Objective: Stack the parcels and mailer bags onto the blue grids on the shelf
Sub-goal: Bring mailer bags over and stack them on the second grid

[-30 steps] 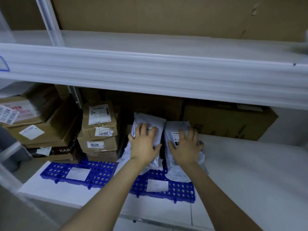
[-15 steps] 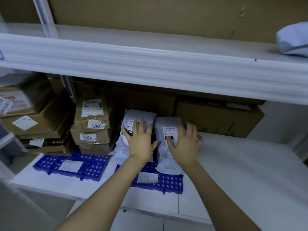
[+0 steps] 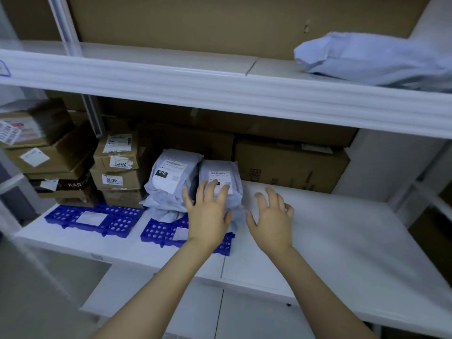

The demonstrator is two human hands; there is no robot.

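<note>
Two white mailer bags lie side by side on the right blue grid (image 3: 160, 232): the left mailer bag (image 3: 171, 177) with a black "010" label, and the right mailer bag (image 3: 220, 174). More mailer bags lie under them. My left hand (image 3: 208, 211) has its spread fingers over the near end of the right bag. Beside that bag, my right hand (image 3: 271, 216) hovers over the bare shelf (image 3: 342, 241), fingers spread and holding nothing. Stacked cardboard parcels (image 3: 115, 167) stand at the back of the left blue grid (image 3: 73, 216).
Larger brown boxes (image 3: 291, 165) line the back of the shelf. More cardboard parcels (image 3: 46, 152) are stacked at the far left. Another white mailer bag (image 3: 371, 57) lies on the upper shelf at the right. A white upright post (image 3: 63, 25) stands at the left.
My right hand has come off the right mailer bag and moved right over the bare shelf. My left hand has shifted from the left bag to the right one. The view has panned right.
</note>
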